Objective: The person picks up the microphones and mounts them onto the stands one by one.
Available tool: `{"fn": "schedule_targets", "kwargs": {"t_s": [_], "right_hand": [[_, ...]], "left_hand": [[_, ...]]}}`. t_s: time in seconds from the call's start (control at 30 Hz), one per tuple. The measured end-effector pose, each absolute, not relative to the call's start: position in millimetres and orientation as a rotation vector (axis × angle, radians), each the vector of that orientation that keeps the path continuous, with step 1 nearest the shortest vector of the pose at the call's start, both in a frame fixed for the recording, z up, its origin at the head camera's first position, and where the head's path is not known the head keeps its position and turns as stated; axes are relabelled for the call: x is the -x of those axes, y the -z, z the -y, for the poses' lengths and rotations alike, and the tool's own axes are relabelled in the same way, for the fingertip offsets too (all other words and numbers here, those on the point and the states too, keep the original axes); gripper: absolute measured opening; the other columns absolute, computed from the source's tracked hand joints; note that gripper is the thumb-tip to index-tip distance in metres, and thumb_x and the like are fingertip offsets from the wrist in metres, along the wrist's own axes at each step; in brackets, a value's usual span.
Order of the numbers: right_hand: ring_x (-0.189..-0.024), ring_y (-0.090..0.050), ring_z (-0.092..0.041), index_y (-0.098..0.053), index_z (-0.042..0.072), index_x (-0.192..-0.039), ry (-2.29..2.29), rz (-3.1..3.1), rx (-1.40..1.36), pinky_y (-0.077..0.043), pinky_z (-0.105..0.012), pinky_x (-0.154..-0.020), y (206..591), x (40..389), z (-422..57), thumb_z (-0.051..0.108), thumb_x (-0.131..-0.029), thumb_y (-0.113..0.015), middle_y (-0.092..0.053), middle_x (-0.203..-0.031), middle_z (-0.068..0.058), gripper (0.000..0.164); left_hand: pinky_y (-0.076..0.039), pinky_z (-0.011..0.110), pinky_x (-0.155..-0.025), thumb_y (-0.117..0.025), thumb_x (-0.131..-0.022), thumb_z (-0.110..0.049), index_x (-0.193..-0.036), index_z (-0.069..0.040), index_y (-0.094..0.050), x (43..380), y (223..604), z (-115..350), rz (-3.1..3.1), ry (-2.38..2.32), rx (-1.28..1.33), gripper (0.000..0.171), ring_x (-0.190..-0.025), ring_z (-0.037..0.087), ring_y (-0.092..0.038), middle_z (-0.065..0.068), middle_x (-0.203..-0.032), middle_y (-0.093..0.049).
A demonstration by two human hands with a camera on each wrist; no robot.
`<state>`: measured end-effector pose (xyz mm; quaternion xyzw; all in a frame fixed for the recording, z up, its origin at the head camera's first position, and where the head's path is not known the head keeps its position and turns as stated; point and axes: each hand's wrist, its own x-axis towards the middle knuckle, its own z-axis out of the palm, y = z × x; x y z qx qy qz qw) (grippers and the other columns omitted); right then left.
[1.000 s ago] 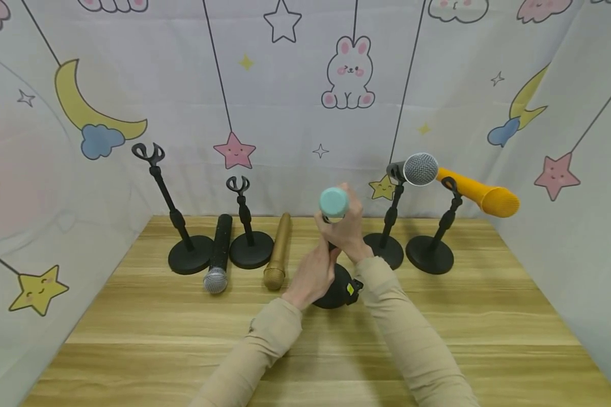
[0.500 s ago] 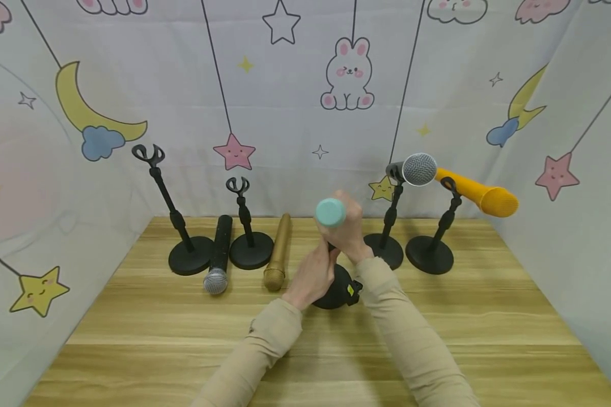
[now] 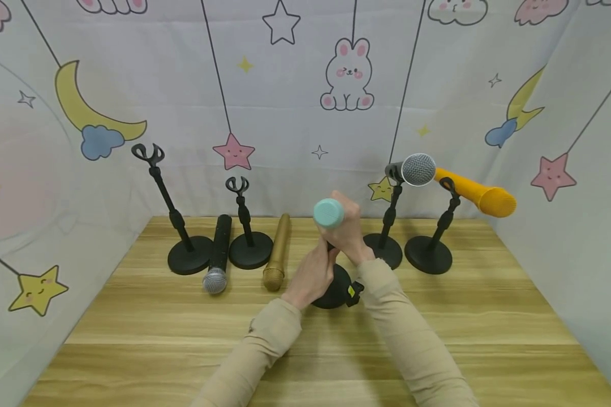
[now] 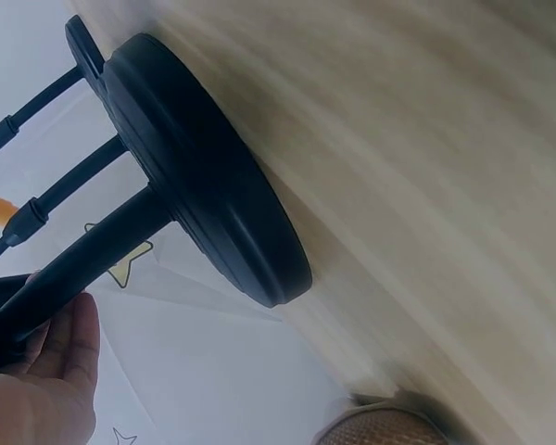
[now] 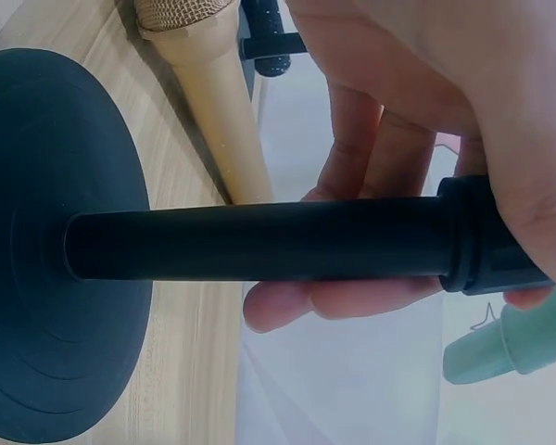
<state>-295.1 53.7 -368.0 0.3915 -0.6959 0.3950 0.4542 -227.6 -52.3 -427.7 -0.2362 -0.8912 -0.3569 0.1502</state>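
In the head view, my left hand grips the black pole of a microphone stand, below my right hand. The stand's round black base rests on the table. My right hand curls around a mint-green microphone at the stand's top; its round head points toward me. The clip there is hidden by the hands. In the right wrist view, curled fingers wrap the pole just under its collar, and the mint handle shows at lower right.
Left on the wooden table are two stands with bare clips, a black microphone and a gold microphone. To the right, stands hold a silver-headed microphone and an orange microphone. A printed curtain hangs behind.
The mint microphone's head has dropped and shifted slightly left, with my right hand moving along. My left hand stays on the pole, and the base has not visibly moved.
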Motion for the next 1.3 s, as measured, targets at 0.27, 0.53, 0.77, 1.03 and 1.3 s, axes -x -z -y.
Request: {"fn": "schedule_targets", "kwargs": {"t_s": [0.27,0.53,0.77,1.03,1.3], "right_hand": [[-0.058,-0.045,-0.022,-0.051,0.0,-0.08,-1.003,1.758,-0.976,-0.04,-0.039,-0.059,367.1,293.1,-54.4,-0.006,-0.077,-0.067,-0.049,-0.07,-0.015,0.018],[-0.06,-0.046,-0.024,-0.052,-0.002,-0.081,-1.056,1.793,-0.987,-0.04,-0.04,-0.061,367.0,291.9,-55.1,-0.008,-0.079,-0.068,-0.05,-0.071,-0.017,0.017],[-0.062,-0.046,-0.025,-0.052,-0.002,-0.083,-1.079,1.805,-0.998,-0.039,-0.04,-0.062,366.5,291.1,-55.7,-0.008,-0.079,-0.068,-0.05,-0.072,-0.018,0.017],[-0.062,-0.048,-0.024,-0.054,-0.002,-0.084,-1.095,1.83,-0.995,-0.04,-0.039,-0.063,364.5,288.1,-56.9,-0.008,-0.079,-0.067,-0.052,-0.073,-0.017,0.016],[-0.064,-0.044,-0.021,-0.052,-0.001,-0.083,-1.128,1.916,-0.977,-0.037,-0.033,-0.066,361.9,284.5,-58.4,-0.008,-0.082,-0.066,-0.05,-0.073,-0.016,0.015]], "left_hand": [[-0.051,0.035,-0.066,-0.034,-0.112,-0.021,-0.139,-0.001,-0.036,228.3,427.9,51.9,2.574,1.004,0.663,0.033,-0.076,0.024,-0.065,0.013,-0.093,-0.064],[-0.044,0.028,-0.059,-0.035,-0.111,-0.018,-0.129,0.0,-0.041,228.8,427.4,52.1,2.574,1.014,0.679,0.026,-0.066,0.017,-0.054,0.008,-0.084,-0.057],[-0.042,0.027,-0.059,-0.036,-0.111,-0.018,-0.126,0.0,-0.043,229.0,427.7,52.3,2.584,1.012,0.68,0.024,-0.064,0.015,-0.051,0.007,-0.082,-0.055],[-0.041,0.026,-0.058,-0.036,-0.111,-0.018,-0.123,-0.001,-0.043,227.6,426.9,51.6,2.584,1.021,0.679,0.022,-0.063,0.014,-0.049,0.006,-0.081,-0.053],[-0.039,0.026,-0.058,-0.035,-0.111,-0.017,-0.119,0.0,-0.044,228.4,427.0,52.5,2.578,1.007,0.692,0.02,-0.063,0.014,-0.046,0.005,-0.078,-0.049]]}}
